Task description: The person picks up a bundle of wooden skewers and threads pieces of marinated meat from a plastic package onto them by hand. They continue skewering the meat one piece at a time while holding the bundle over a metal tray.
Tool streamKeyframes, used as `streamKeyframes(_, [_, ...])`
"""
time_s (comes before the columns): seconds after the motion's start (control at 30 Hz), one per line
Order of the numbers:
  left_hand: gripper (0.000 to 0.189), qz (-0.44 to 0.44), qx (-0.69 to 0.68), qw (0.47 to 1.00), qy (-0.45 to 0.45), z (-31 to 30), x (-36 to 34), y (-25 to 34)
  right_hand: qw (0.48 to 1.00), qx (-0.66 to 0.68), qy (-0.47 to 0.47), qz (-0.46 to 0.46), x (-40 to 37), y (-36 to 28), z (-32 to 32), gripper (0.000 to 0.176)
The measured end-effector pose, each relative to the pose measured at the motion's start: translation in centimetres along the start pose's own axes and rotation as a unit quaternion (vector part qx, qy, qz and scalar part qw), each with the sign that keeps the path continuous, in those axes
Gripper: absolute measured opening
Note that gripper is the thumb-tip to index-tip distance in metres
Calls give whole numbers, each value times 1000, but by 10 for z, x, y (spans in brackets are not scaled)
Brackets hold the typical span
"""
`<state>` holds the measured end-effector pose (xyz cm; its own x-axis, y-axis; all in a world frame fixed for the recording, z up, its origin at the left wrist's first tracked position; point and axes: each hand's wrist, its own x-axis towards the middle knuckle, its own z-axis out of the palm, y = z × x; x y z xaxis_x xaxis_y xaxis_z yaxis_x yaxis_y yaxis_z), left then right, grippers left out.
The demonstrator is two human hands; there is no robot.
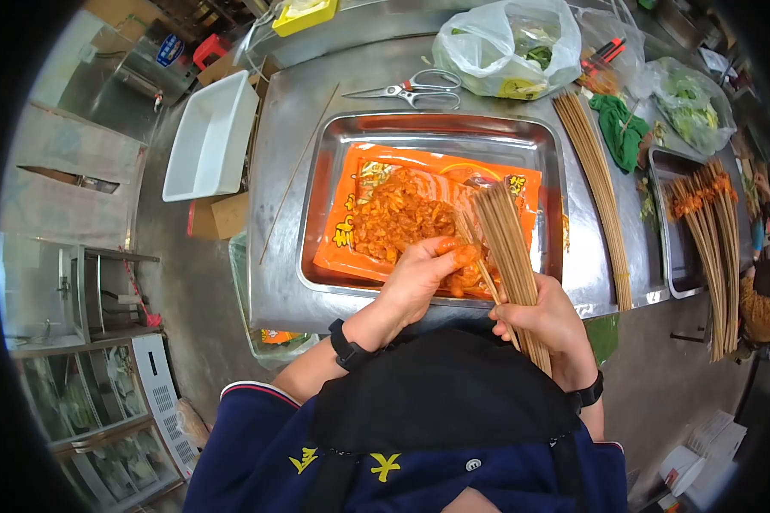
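My right hand (549, 318) is wrapped round a thick bundle of bamboo skewers (506, 244), their tips pointing up and away from me. One or two skewers stand slightly apart on the bundle's left side. My left hand (419, 278) has its fingers closed on a piece of red marinated meat (464, 256) beside those skewers; its fingers are stained with sauce. Beneath both hands a steel tray (522, 130) holds an orange printed bag (338, 248) with a heap of marinated meat pieces (402, 209) on it.
Scissors (411, 90) lie behind the tray, and a loose skewer (295, 175) to its left. More bamboo skewers (595, 188) lie on the right, near a green cloth (620, 124) and a second tray (672, 256) with loaded skewers (706, 214). Vegetable bags (509, 51) stand behind.
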<state>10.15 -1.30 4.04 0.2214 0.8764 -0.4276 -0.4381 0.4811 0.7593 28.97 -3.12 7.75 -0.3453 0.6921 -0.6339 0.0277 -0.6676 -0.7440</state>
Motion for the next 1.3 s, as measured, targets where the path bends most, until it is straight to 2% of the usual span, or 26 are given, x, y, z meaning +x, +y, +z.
streamKeyframes(0.03, [17,-15,39,999,-10,-3,4,0,1000,-4,-1,2,-1,4,-1,25])
streamKeyframes(0.1, [16,-29,74,997,-20,-5,9,-5,987,9,58,-152,-3,11,-5,22])
streamKeyframes(0.17, [15,-30,90,995,2,2,16,-11,990,-39,59,-120,-10,1,-8,20])
streamKeyframes(0.23, [13,-17,96,995,-2,6,24,-15,997,4,-8,-78,-12,1,-9,22])
streamKeyframes(0.27, [13,-41,97,994,-26,3,31,-21,999,15,-19,-36,-16,-5,-7,24])
streamKeyframes(0.3, [14,-66,100,992,-50,2,33,-22,999,14,-19,-36,-15,-5,-6,24])
streamKeyframes(0.33, [14,-66,100,992,-50,1,32,-22,995,72,-54,-32,-14,-4,-6,25])
streamKeyframes(0.37, [12,-34,117,992,14,3,29,-20,987,131,-86,-30,-13,-3,-6,25])
streamKeyframes(0.4, [11,-2,131,989,75,7,27,-18,987,132,-81,-31,-9,-1,-9,25])
streamKeyframes(0.5, [17,9,109,994,18,-9,19,3,990,118,-75,-7,-1,7,-14,26])
streamKeyframes(0.53, [19,12,41,999,-6,-8,17,2,991,114,-73,-6,0,7,-11,26])
streamKeyframes(0.57, [19,12,39,999,0,-7,16,1,991,110,-71,-6,1,7,-8,26])
streamKeyframes(0.63, [20,20,30,998,-47,-3,18,2,993,90,-71,0,3,6,-6,26])
streamKeyframes(0.77, [20,-7,24,999,-31,-1,20,3,996,66,-63,2,5,7,-5,28])
streamKeyframes(1.0, [16,5,22,999,-33,-4,19,4,995,101,-24,2,2,3,-7,22])
streamKeyframes(1.2, [13,37,115,993,-9,-9,22,-1,999,42,-13,15,5,7,-5,14])
streamKeyframes(1.27, [13,47,213,974,61,-12,15,16,1000,28,6,-4,5,9,-11,13])
streamKeyframes(1.3, [15,86,205,971,88,-24,15,21,1000,31,5,-4,3,10,-14,13])
